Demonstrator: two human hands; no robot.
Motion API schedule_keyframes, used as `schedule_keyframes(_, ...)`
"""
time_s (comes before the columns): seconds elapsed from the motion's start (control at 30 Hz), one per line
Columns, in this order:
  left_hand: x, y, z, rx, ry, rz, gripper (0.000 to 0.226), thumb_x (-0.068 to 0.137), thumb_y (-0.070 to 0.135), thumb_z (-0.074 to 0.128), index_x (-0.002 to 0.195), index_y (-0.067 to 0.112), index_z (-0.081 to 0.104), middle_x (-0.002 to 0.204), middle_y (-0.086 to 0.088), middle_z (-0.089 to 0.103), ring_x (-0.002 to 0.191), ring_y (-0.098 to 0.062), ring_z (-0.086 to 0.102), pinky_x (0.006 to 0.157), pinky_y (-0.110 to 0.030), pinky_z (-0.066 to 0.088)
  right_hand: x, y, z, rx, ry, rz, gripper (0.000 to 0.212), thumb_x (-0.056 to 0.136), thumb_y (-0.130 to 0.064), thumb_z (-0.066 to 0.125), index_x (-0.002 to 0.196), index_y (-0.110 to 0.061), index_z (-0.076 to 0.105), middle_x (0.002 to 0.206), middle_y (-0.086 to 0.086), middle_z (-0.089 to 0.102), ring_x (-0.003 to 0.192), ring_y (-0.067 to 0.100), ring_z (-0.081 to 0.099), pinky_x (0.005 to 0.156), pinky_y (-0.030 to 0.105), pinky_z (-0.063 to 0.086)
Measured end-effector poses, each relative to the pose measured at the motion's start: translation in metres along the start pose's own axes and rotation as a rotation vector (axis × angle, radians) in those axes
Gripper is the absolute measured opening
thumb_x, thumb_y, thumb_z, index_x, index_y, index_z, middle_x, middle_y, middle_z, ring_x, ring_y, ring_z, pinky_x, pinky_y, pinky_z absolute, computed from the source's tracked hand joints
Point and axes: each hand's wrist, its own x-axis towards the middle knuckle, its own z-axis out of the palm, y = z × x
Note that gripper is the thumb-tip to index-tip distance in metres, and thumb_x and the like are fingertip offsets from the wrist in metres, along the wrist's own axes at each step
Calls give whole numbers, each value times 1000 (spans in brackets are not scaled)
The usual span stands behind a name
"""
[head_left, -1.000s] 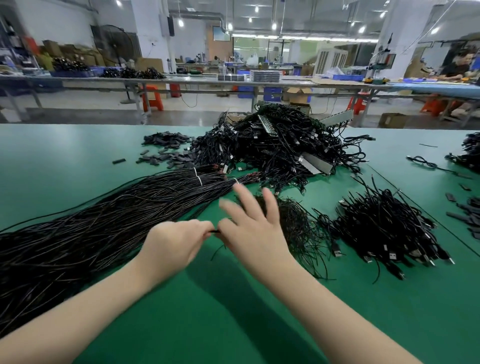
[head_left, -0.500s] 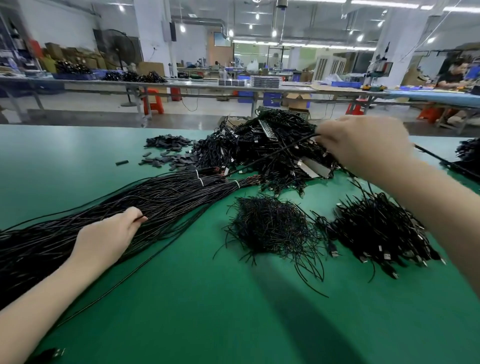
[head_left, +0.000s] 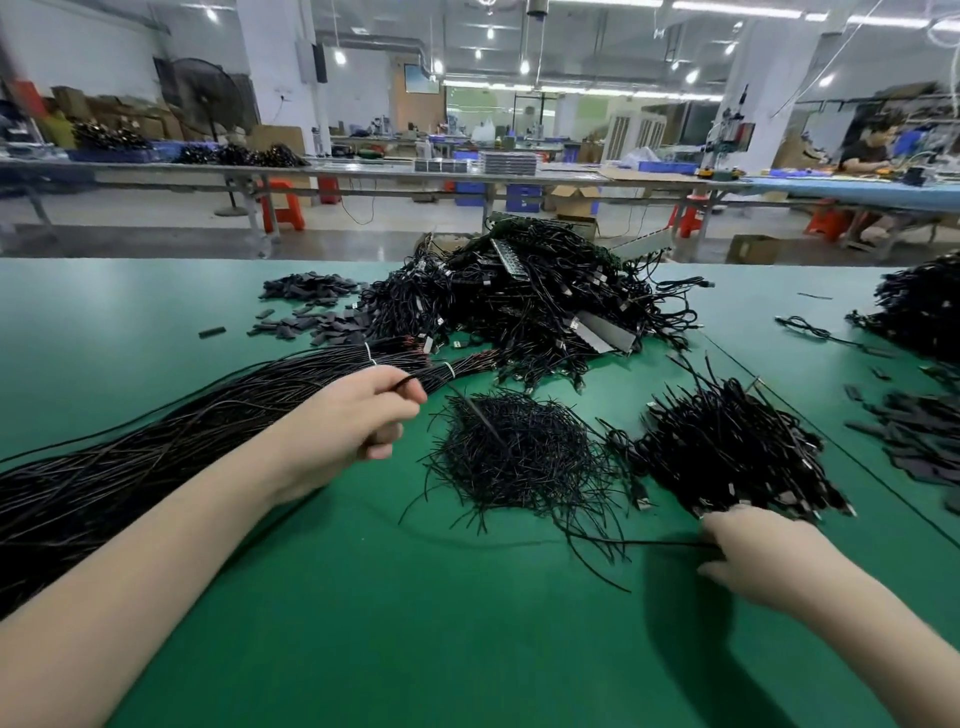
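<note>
Left hand (head_left: 353, 421) pinches a strand (head_left: 410, 383) at the tied end of the long bundle (head_left: 208, 431), right hand (head_left: 753, 551) grips a single cable (head_left: 649, 543) just short of the sorted pile (head_left: 727, 447); most of the bundle, trailing behind the left grip, is judged still unprocessed.

left hand (head_left: 353, 423) pinching black cable (head_left: 409, 383), right hand (head_left: 753, 553) gripping cable end (head_left: 670, 543), green table (head_left: 363, 623)

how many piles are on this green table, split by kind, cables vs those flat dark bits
pile of long straight cables: 1
tangled cable heaps: 4
scatters of flat dark pieces: 2
total: 7
</note>
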Motion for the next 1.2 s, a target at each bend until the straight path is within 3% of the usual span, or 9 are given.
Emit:
schedule_keyframes(0.13, 13, 19, 27, 100, -107, 157, 28, 103, 14, 43, 106, 25, 69, 68, 7, 44, 61, -7, 38, 55, -20, 35, -14, -38, -47, 687, 298, -305, 76, 80, -73, 45, 144, -35, 37, 141, -18, 42, 130, 2, 42, 110, 26, 34)
schedule_keyframes(0.2, 19, 27, 31, 352, -144, 282, 29, 102, 24, 48, 112, 42, 68, 67, 6, 48, 63, -17, 43, 61, -22, 38, -20, -61, -76, 1105, 310, -506, 62, 83, -68, 44, 136, -36, 50, 132, -25, 53, 121, -10, 47, 109, 24, 36)
schedule_keyframes(0.27, 27, 33, 35, 399, -59, 368, 28, 99, 27, 55, 114, 46, 68, 72, 11, 60, 67, -20, 54, 67, -25, 41, -19, -76, -96, 1370, 225, -601, 38, 97, -53, 40, 112, -29, 66, 97, -14, 72, 94, -1, 65, 91, 27, 51)
schedule_keyframes(0.33, 35, 34, 42, 235, 99, 389, 29, 94, 23, 62, 118, 38, 68, 88, 20, 68, 78, -2, 62, 77, -20, 48, -18, -87, -110, 1589, 213, -627, 34, 103, -38, 40, 94, -20, 67, 60, -6, 58, 55, 12, 56, 57, 27, 48)
schedule_keyframes(0.47, 41, 28, 51, -178, 259, 74, 61, 89, 51, 57, 141, 22, 46, 132, 6, 60, 110, -9, 63, 100, -35, 49, -12, -102, -117, 1874, 388, -575, 30, 103, -26, 43, 83, -20, 64, 55, -7, 33, 47, 11, 25, 46, 28, 19)
schedule_keyframes(0.6, 35, 24, 55, -430, -101, 30, 60, 96, 61, 28, 128, 23, 61, 122, 2, 69, 106, -8, 65, 100, -37, 47, -10, -120, -107, 1812, 392, -676, 26, 102, -23, 45, 82, -16, 61, 55, -8, 40, 47, 9, 31, 42, 19, 27)
schedule_keyframes(0.83, 35, 27, 50, -340, -95, 80, 43, 91, 49, 40, 98, 29, 77, 109, -2, 74, 102, -17, 70, 85, -36, 46, 2, -131, -93, 1520, 382, -747, 28, 99, -27, 52, 78, -38, 66, 59, -11, 43, 53, 8, 36, 51, 19, 31)
schedule_keyframes(1.03, 31, 29, 44, -460, -128, 70, 39, 97, 42, 43, 95, 26, 79, 105, -8, 75, 102, -21, 71, 75, -25, 58, 2, -137, -86, 1429, 274, -768, 20, 99, -28, 52, 86, -29, 67, 54, -8, 50, 48, 7, 45, 50, 21, 39)
schedule_keyframes(1.2, 25, 35, 44, -450, -166, 54, 42, 87, 51, 46, 94, 26, 79, 104, -6, 75, 101, -20, 71, 77, -26, 58, -3, -135, -87, 1410, 24, -862, 19, 101, -21, 50, 98, -25, 69, 66, -1, 66, 60, 19, 64, 68, 43, 56)
